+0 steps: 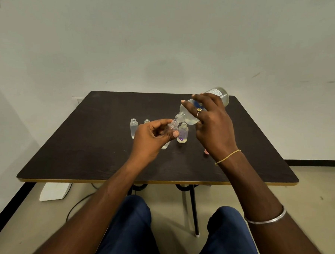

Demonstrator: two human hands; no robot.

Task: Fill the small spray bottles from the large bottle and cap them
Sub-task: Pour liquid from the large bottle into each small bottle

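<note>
Pouring stage. The right hand (213, 125), fingers wrapped round the large bottle (220, 94), tips its neck to the mouth of a small bottle (172, 126) pinched in the left hand (152, 139) above the centre of the tabletop (84, 142). A plain bottle (133, 128), a half-hidden bottle (147, 121) and a flowered bottle (182, 133) stand uncapped just beside; their fill levels cannot be told. Capping appears wholly outstanding. The group stands well apart from every edge, with open room toward the near edge.

Dim, even light; wide-angle edge distortion.
</note>
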